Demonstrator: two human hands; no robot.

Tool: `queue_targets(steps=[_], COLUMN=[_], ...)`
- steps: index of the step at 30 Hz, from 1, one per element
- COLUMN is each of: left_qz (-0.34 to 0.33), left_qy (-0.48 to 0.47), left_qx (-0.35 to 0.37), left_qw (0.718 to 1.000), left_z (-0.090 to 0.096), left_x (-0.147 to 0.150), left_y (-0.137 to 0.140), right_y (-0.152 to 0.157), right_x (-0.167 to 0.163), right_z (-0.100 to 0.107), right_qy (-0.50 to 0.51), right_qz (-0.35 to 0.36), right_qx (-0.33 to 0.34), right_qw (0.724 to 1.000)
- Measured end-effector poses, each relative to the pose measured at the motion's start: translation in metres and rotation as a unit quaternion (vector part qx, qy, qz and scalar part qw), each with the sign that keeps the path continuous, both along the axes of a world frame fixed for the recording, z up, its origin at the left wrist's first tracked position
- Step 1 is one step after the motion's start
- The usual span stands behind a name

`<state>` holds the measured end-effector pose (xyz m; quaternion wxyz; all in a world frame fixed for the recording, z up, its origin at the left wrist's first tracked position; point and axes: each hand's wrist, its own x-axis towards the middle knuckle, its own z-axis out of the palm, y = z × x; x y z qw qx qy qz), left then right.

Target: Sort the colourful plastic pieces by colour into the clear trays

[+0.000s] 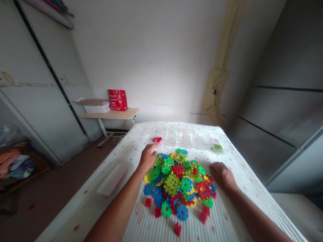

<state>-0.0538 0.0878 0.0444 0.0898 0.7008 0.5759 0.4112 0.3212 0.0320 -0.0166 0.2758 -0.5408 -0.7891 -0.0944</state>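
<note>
A heap of plastic building pieces in green, blue, yellow and red lies on the table; among them are notched discs (182,212) and lattice squares (172,183). My left hand (148,155) is over the heap's far left edge, thumb apart from the fingers, with nothing visible in it. Just beyond its fingertips, a red piece (157,139) lies in a clear plastic compartment tray (186,137). My right hand (222,174) rests palm down on the cloth right of the heap, fingers loosely bent and apparently holding nothing. Light-green pieces (217,147) sit at the tray's right end.
A translucent container (112,181) stands left of my left forearm. Small red blocks (177,229) lie at the heap's near edge on the ribbed white tablecloth (121,153). A side table (111,114) by the wall bears a red bag (117,100) and a box (96,107).
</note>
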Motion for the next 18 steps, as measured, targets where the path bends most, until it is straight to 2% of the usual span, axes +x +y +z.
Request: queue_targets(steps=[3,6,12,18], left_qz=[0.005,0.039,0.04,0.04], left_qy=[-0.003,0.006,0.029,0.023], left_qx=[0.016,0.033,0.055,0.029], left_qw=[1.0,0.999,0.997,0.999], left_z=[-0.019,-0.034,-0.049,-0.058], left_x=[-0.008,-0.015,-0.011,-0.015], left_y=[-0.027,-0.039,-0.044,-0.041], right_y=[-0.001,-0.002,-0.001,-0.002], right_x=[-0.001,-0.002,-0.001,-0.003], right_z=[0.002,0.003,0.002,0.004], right_qy=[-0.003,-0.006,-0.005,-0.002], right_qz=[0.003,0.005,-0.006,-0.018], right_qx=[0.003,0.002,0.001,-0.011], right_qw=[1.0,1.0,1.0,1.0])
